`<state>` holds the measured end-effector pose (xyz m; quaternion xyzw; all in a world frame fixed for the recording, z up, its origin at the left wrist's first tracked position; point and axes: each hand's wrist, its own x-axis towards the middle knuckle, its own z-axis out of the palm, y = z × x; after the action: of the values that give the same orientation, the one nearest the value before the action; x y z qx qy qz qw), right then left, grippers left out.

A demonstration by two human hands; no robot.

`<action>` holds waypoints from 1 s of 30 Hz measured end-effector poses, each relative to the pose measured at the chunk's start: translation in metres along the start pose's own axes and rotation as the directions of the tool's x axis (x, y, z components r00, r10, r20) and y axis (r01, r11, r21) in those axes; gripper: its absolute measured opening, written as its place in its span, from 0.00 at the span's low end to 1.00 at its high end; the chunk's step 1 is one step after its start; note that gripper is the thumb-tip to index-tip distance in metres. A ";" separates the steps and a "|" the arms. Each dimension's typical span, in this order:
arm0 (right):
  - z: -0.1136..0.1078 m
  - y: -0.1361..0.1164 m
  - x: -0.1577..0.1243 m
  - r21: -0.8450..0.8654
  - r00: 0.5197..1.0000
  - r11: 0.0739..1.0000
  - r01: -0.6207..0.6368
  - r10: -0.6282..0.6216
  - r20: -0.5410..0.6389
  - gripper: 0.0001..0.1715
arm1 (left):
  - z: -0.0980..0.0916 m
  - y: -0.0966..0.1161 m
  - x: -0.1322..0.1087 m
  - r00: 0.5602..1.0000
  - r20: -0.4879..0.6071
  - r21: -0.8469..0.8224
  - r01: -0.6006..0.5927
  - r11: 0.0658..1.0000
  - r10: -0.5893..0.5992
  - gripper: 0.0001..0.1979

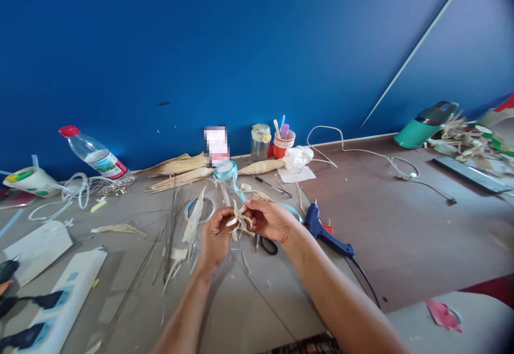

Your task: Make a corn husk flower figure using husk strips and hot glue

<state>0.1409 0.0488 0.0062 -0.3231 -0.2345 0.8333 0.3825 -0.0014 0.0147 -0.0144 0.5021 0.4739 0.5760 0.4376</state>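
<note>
So there's this pale husk bunch, a bunch of thin curly strips, held up over the middle of the table between two bare hands. The left hand has its fingers pinching it from one side, and the right hand is pinching it from the other, fingertips pretty close together. Some scissors with a black handle lie just below the right hand, partly hidden. A blue glue gun sits near the right forearm, its cord trailing toward the table's front. Left of the hands there's a tape ring and a bunch of dark thin wires. Behind them you've got a light-blue ribbon roll and a pen. Farther left: a white power strip with black plugs in it, and a tilted red-capped bottle.
</note>
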 end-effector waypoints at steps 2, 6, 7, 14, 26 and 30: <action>-0.002 -0.001 0.000 0.041 0.997 0.996 -0.076 0.076 0.011 0.10 | 0.000 -0.001 -0.001 1.000 0.011 -0.014 -0.001 1.000 0.001 0.04; -0.002 -0.001 -0.002 0.097 0.989 0.985 -0.144 0.140 0.040 0.10 | -0.002 -0.003 -0.002 0.999 0.038 -0.070 0.028 0.997 -0.025 0.05; -0.002 -0.001 -0.003 0.102 0.988 0.984 -0.149 0.145 0.048 0.11 | -0.002 -0.003 -0.001 0.999 0.038 -0.080 0.036 0.996 -0.033 0.05; -0.004 -0.005 -0.009 0.119 0.986 0.982 -0.145 0.133 0.104 0.13 | -0.004 -0.004 -0.002 0.997 0.070 -0.033 0.026 0.999 -0.023 0.05; -0.027 -0.025 -0.015 -0.878 0.736 0.452 0.156 -0.646 -0.202 0.13 | -0.010 -0.018 0.000 0.997 -0.007 -0.111 0.071 0.991 -0.072 0.09; -0.044 -0.024 -0.008 -0.974 0.767 -0.015 -0.225 -0.619 -0.167 0.08 | -0.010 -0.015 0.000 0.998 0.004 -0.087 0.065 0.994 -0.065 0.09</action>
<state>0.1881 0.0631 -0.0060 -0.6867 -0.6618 0.2066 0.2185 -0.0105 0.0165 -0.0296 0.4673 0.4642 0.5812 0.4779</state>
